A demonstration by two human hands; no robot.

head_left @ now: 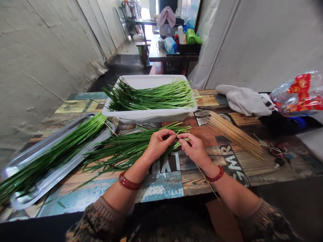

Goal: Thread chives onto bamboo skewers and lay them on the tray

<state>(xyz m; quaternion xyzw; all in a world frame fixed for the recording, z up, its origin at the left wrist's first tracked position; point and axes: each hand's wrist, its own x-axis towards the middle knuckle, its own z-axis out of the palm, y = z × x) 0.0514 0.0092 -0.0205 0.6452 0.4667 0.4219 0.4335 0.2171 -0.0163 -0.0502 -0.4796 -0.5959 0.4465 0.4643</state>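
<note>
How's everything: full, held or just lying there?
Left hand: pinched together.
Right hand: holding a thin tan wooden stick.
White rectangular plastic tub: lidless, holding long green leaves.
Long silver metal tray: holding bundled green leaves.
Loose green leaves: spread out.
Tan wooden sticks: lying piled.
Pale cloth cap: lying crumpled.

Harsh white light pours from the far opening (146, 13), leaving the rack (127, 13) beside it hazy to my eye. Glare streaks the metal tray (75, 159); beneath the table (161, 188) it's dim. The walls (267, 43) stretch toward the sides, the top right corner darkened.
</note>
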